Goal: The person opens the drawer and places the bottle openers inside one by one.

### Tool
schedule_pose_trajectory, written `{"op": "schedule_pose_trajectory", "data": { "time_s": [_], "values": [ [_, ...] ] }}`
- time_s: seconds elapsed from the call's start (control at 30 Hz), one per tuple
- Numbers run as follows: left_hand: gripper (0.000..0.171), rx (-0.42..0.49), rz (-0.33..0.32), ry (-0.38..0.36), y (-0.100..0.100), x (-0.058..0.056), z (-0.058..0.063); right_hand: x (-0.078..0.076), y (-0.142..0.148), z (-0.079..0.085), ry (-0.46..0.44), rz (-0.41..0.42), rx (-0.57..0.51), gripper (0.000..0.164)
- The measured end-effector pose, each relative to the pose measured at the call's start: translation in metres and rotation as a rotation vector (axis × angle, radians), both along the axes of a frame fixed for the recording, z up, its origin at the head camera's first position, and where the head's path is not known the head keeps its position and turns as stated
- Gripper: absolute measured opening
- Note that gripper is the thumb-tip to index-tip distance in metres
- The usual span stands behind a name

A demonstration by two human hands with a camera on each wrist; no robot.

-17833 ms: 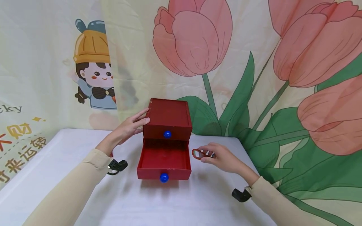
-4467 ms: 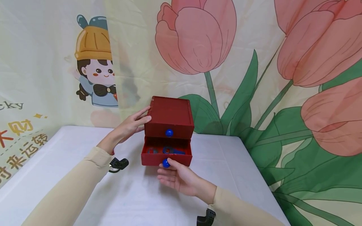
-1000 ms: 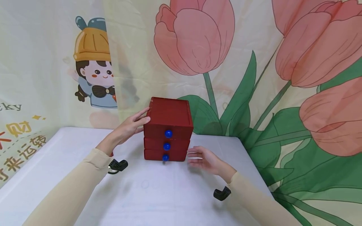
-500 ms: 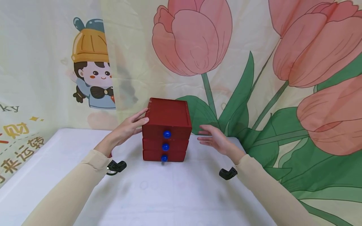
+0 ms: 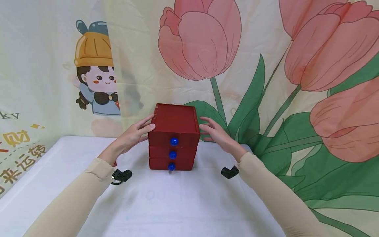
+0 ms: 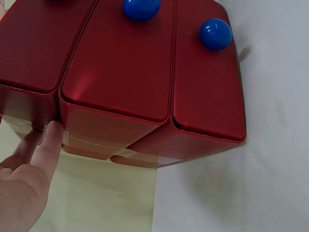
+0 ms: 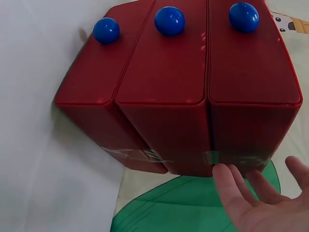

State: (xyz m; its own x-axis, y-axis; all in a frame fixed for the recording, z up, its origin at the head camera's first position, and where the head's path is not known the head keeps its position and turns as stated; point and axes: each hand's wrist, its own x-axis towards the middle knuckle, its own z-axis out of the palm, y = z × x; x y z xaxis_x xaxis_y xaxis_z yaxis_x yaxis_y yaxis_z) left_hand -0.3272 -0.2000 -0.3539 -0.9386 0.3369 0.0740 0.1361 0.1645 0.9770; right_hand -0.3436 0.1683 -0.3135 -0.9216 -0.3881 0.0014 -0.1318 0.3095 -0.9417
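Observation:
A dark red box of three stacked drawers stands on the white-covered table, each drawer pushed in and fitted with a round blue knob. My left hand touches the left side of the top section, its fingers extended along the wall. On the other side my right hand is raised with spread fingers close to the box's right wall. The right wrist view puts its fingertips at the top section's side; whether they touch it I cannot tell. Neither hand grips anything. The drawers' contents are hidden.
White cloth covers the table. A printed curtain with tulips and a cartoon figure hangs close behind the box. A small red thing shows partly beside my left wrist. Black wrist cameras hang under both forearms.
Earlier a lower drawer was pulled out and my right hand held a small red-rimmed object; later that drawer, with things inside, was pushed in. My right hand has since risen to the box's right side.

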Motion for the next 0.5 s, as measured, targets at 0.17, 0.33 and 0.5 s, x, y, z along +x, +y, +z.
{"op": "schedule_pose_trajectory", "data": {
  "time_s": [0.17,0.33,0.5],
  "values": [
    [0.08,0.004,0.001,0.001,0.0,0.0,0.0,-0.004,-0.008,-0.002,0.031,0.02,0.0,0.064],
    [0.08,0.002,0.003,-0.001,0.001,0.001,0.0,-0.007,-0.013,-0.009,0.066,0.034,0.006,0.064],
    [0.08,0.004,0.003,-0.003,0.001,0.0,0.0,-0.01,-0.017,-0.018,0.096,0.041,-0.008,0.062]
  ]
}}
